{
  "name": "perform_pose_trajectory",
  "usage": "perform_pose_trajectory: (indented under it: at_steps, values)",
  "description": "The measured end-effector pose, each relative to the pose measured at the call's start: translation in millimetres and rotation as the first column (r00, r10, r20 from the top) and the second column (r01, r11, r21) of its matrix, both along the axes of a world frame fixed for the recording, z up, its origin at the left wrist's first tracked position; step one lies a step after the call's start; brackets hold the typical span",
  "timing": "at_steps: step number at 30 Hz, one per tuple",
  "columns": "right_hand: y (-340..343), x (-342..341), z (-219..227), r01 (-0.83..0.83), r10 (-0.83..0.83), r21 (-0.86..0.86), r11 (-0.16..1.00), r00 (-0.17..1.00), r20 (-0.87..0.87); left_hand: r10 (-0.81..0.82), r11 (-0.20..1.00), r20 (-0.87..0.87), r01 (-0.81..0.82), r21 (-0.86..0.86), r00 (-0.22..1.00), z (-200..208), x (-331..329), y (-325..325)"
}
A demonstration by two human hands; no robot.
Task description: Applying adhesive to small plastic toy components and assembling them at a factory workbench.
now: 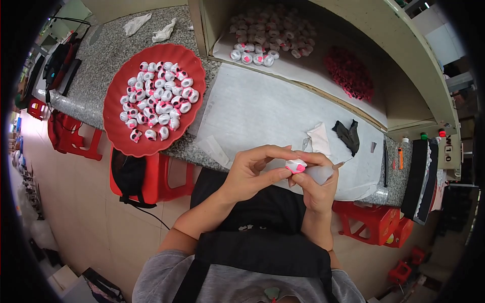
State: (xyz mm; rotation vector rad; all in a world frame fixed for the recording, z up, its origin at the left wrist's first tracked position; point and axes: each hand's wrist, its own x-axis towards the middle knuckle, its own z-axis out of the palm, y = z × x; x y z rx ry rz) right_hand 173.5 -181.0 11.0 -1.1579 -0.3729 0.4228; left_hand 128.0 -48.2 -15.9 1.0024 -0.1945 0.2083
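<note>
While one white-and-pink piece (295,166) is held up between both hands, a large batch of similar pieces (159,94) is gathered in the red scalloped dish (112,118), beyond and to the left of the hands. Those, by their pink and dark markings, may be judged further along, though whether they are finished cannot be told. Ahead of the hands, inside the shelf (404,45), many paler pieces (270,33) are heaped, perhaps left to be worked on; to the right of these a dark pink heap (348,73) is kept. The held piece is judged to be partway through, its pink patch being turned outward.

The piece is pinched by the left hand (247,174) between thumb and forefinger from the left, and by the right hand (321,194) in the same way from the right. A translucent scrap (321,174) is seen against the right fingers; how it is gripped cannot be told. Both forearms are bent inward, and the hands are brought together at the near edge of the white sheet (262,111).
</note>
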Motion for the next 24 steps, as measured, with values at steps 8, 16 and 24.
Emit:
perform_pose_trajectory:
  at_steps: [8,16,24]
  values:
    - [1.7,-3.3,-2.1,0.035,-0.035,-0.001,0.999,0.999,0.025,0.011,0.996,-0.046,-0.015,-0.083,0.999,2.8,-2.3,-3.8]
    - [1.5,-6.4,-7.0,0.07,-0.07,0.014,0.997,0.997,0.027,0.03,0.996,-0.037,-0.033,-0.087,0.999,1.9,-1.3,-7.7]
    - [2.9,-4.5,-9.2,0.037,-0.036,0.02,0.999,0.998,-0.042,0.069,0.997,-0.025,-0.07,-0.024,0.997,-3.4,-1.8,-5.8]
